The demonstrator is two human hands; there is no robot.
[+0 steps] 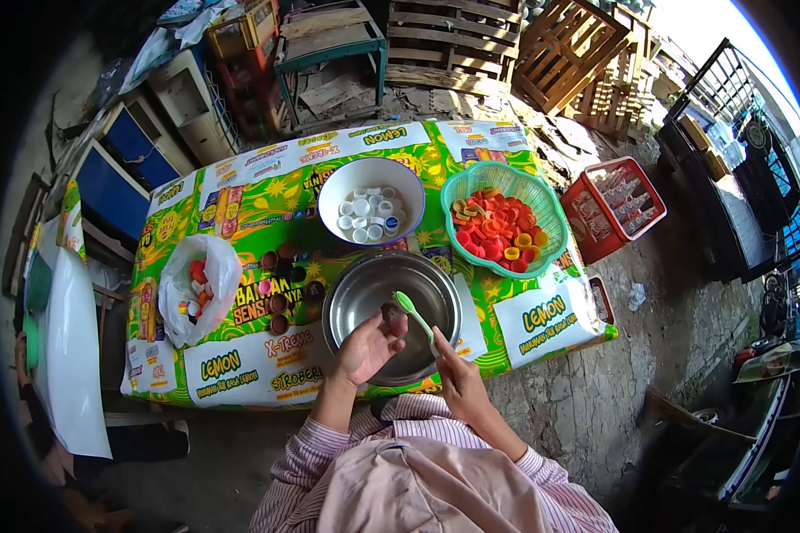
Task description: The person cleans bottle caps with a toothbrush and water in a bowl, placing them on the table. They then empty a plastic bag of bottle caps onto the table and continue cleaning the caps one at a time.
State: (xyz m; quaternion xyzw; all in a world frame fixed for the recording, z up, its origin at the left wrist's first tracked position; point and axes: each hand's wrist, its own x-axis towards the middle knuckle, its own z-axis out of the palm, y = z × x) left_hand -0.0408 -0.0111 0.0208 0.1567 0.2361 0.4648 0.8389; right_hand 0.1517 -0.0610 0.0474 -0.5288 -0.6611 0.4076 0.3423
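My left hand [364, 348] is closed around a small dark brown round piece [395, 318] that looks like a bottle cap, held in the fingertips. In my right hand [464, 382] is a green toothbrush [417, 314], gripped by its handle, its head right beside the brown piece. Both hands are over a stainless steel bowl [342, 298] at the table's near edge. Just behind it stands a white enamel bowl [332, 187] with several white caps [362, 208] in it. Several brown and dark caps [279, 304] lie loose left of the steel bowl.
A green basket [460, 189] of red, orange and yellow caps is at the right; a plastic bag [172, 289] of caps lies at the left. The table has a printed cover [542, 329]. Beyond its right edge stands a red container [580, 218]. Wooden pallets [453, 44] are behind.
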